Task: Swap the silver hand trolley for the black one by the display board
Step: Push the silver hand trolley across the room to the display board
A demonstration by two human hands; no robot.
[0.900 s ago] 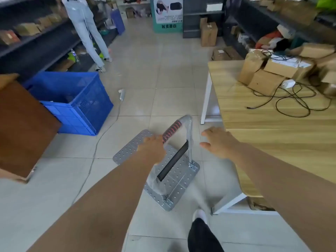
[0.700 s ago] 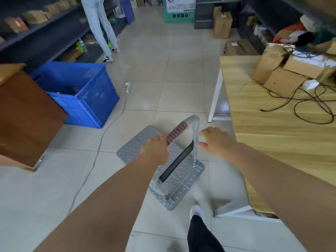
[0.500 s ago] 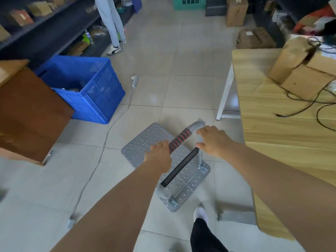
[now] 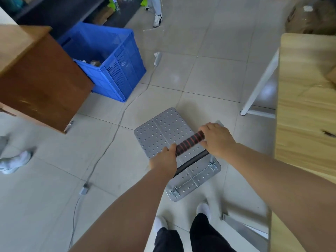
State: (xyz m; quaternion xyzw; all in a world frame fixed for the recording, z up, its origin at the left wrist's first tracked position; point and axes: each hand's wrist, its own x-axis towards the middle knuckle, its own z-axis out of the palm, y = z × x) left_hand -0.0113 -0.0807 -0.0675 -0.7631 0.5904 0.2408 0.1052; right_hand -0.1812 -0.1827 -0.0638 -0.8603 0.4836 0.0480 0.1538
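Observation:
The silver hand trolley [image 4: 163, 130] stands on the tiled floor in front of me, its perforated platform pointing away to the upper left. Its handle bar has a red-and-black ribbed grip [image 4: 190, 143]. My left hand [image 4: 164, 160] is closed around the left end of that grip. My right hand [image 4: 217, 140] is wrapped over the right end of the bar. A black crossbar runs under the handle. Neither a black trolley nor a display board is in view.
A blue plastic crate [image 4: 109, 57] sits to the left beside a brown wooden cabinet [image 4: 38, 79]. A grey cable [image 4: 112, 131] trails across the floor tiles. A light wooden table [image 4: 305, 99] with white legs lines the right side. Another person's shoes [image 4: 157, 20] show at the top, and one at the far left.
My right hand has come down onto the right end of the handle and closed on it. The view has tilted downward and the trolley sits closer under me.

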